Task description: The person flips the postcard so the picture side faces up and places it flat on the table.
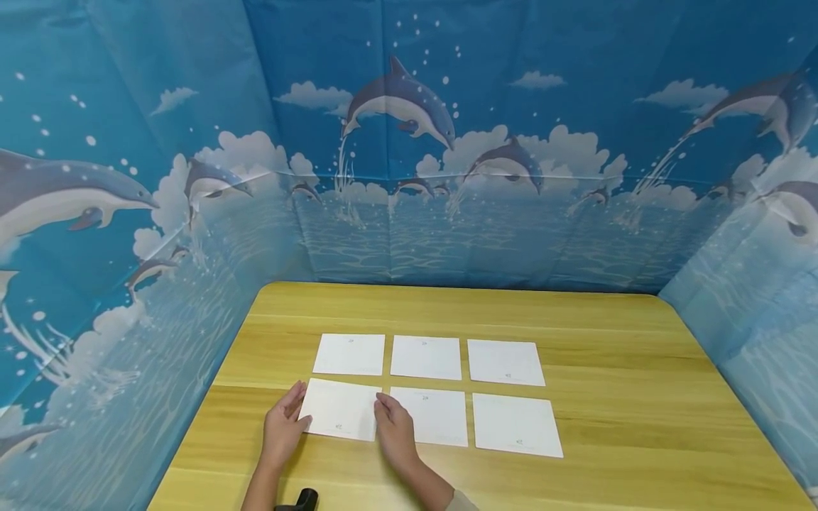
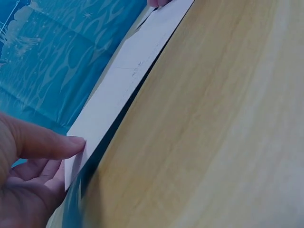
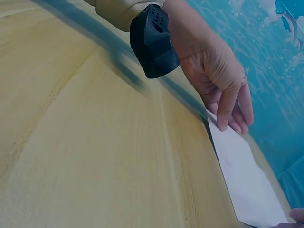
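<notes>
Both hands hold one white card [image 1: 339, 410] by its short sides, at the front left of a layout of similar cards. My left hand [image 1: 281, 426] pinches its left edge, thumb on top and fingers beneath. On the opposite edge my right hand [image 1: 395, 429] grips with its thumb and fingers. A dark gap and shadow show under the card's near edge in the left wrist view, where the white card [image 2: 114, 90] slants away from the left thumb. A small printed mark sits near the card's lower edge.
Behind the held card lie white cards at the back left [image 1: 348, 355], back middle [image 1: 425, 358] and back right [image 1: 505, 363]. To the right are the front middle card [image 1: 441, 419] and front right card [image 1: 516, 424]. The wooden table [image 1: 639, 397] meets a dolphin-print curtain [image 1: 447, 241].
</notes>
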### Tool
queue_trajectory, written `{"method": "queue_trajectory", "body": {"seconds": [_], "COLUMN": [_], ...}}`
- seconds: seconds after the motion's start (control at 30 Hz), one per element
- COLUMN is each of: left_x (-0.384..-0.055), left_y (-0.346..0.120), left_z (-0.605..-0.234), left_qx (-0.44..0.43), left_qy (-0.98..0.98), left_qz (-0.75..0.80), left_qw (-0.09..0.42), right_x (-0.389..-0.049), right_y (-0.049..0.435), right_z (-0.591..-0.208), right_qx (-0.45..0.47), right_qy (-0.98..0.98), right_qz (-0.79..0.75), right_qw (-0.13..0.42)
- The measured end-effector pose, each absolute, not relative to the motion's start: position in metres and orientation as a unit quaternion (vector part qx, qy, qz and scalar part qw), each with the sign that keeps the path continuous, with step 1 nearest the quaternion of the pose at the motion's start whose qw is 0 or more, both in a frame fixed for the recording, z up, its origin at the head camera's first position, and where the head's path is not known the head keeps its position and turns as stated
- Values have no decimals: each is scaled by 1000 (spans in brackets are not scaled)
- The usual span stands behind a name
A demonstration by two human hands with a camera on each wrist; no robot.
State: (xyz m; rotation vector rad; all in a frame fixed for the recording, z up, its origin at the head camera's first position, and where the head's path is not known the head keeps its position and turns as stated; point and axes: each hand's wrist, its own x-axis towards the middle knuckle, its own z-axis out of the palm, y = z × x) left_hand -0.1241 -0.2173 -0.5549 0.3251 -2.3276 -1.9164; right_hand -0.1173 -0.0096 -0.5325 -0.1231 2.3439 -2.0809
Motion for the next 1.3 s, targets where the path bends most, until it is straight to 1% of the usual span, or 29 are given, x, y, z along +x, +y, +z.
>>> {"method": "queue_trajectory", "body": {"seconds": [0.17,0.33,0.43,0.57,0.67,0.9,1.1,1.3], "left_x": [-125,-125,-125,-124,-123,-123,-123,-124], "left_y": [-219,-220,-219,-219,-220,-220,-218,-217], "left_z": [-556,-558,-558,-559,-559,-558,-555,-555], "left_qx": [116,127,130,137,143,144,159,172], "left_qy": [-765,-777,-783,-785,-788,-795,-798,-787], "left_qz": [-632,-614,-605,-599,-592,-581,-571,-578], "left_qw": [50,58,67,79,88,100,110,134], "right_x": [-112,-120,-125,-130,-134,-143,-148,-147], "right_y": [-9,-11,-12,-14,-15,-16,-13,-12], "right_z": [-515,-535,-545,-550,-550,-549,-545,-543], "right_qx": [-41,-36,-32,-24,-11,5,-8,-29], "right_qy": [732,724,731,747,758,763,773,784], "right_qz": [-680,-689,-681,-662,-648,-644,-634,-619], "right_qw": [-11,-15,-29,-61,-69,-62,-29,-24]}}
